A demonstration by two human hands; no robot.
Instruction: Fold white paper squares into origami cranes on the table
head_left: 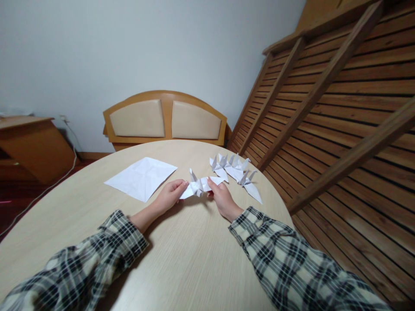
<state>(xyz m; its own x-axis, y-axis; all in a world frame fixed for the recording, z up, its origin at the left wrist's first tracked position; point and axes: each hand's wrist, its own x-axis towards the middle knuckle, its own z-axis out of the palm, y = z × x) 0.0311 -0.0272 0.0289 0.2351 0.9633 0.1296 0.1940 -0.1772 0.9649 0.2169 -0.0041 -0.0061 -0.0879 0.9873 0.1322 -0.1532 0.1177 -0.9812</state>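
Observation:
Between my two hands is a white paper crane point(197, 185), its wings spread out to either side. My left hand point(171, 192) pinches one wing between thumb and fingers. The other wing is pinched by my right hand point(222, 198), with the thumb on top. Just beyond my right hand, several finished paper cranes point(235, 168) stand close together on the table. Left of the held crane lies a flat sheet of white paper point(142, 176), turned cornerwise and marked with creases.
All the paper is on or above a round, pale wooden table point(181, 259). A padded headboard point(165, 119) stands behind it against the wall. Wooden slats point(324, 121) lean close along the right side. At far left are a brown desk point(32, 142) and a white cable point(61, 176).

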